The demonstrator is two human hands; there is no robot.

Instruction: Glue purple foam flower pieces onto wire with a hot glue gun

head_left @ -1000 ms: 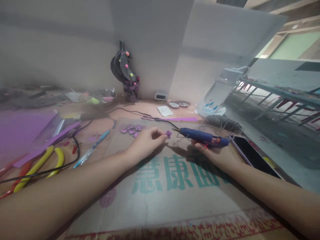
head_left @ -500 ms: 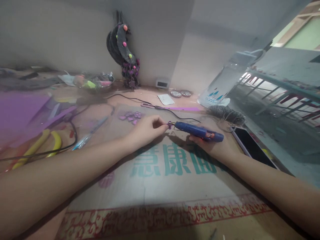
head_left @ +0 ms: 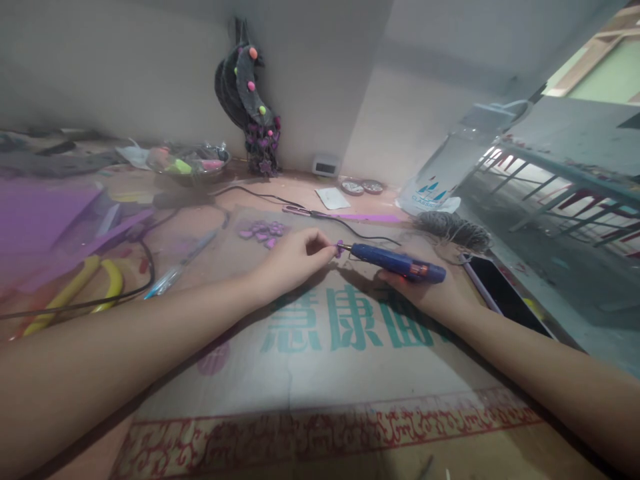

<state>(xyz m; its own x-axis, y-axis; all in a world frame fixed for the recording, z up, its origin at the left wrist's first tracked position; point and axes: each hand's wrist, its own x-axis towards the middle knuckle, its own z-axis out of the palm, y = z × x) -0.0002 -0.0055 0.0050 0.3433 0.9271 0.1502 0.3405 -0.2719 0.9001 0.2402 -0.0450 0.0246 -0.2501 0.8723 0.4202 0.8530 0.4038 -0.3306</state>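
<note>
Around the hands, the tabletop (head_left: 295,181) is crowded. Behind the printed sheet (head_left: 320,387) lie a purple strip (head_left: 373,218), a white square (head_left: 332,199) and two round tins (head_left: 363,187), with a small white device (head_left: 326,167) near the wall. A grey crescent ornament (head_left: 247,83) with coloured balls stands against that wall, right of a bowl (head_left: 193,165) of bright bits. A bottle (head_left: 445,163), grey yarn (head_left: 453,230) and a phone (head_left: 507,293) line the right side; purple sheets (head_left: 45,217), a pen (head_left: 177,267) and yellow handles (head_left: 111,285) fill the left. A dark cord (head_left: 143,288) crosses the yellow handles, and the left forearm covers part of the sheet.

The left hand (head_left: 295,263) pinches a small purple flower (head_left: 340,249) between thumb and fingertip, above the sheet and right of a cluster of purple pieces (head_left: 263,233); the fingers hide part of it. The right hand (head_left: 425,287) is curled around a blue glue gun (head_left: 395,262), whose tip is at the flower; whether they touch is unclear.

Compared with the first frame, the tip has closed the gap to the flower, and the background sits higher in view. Little differs from the second frame.
</note>
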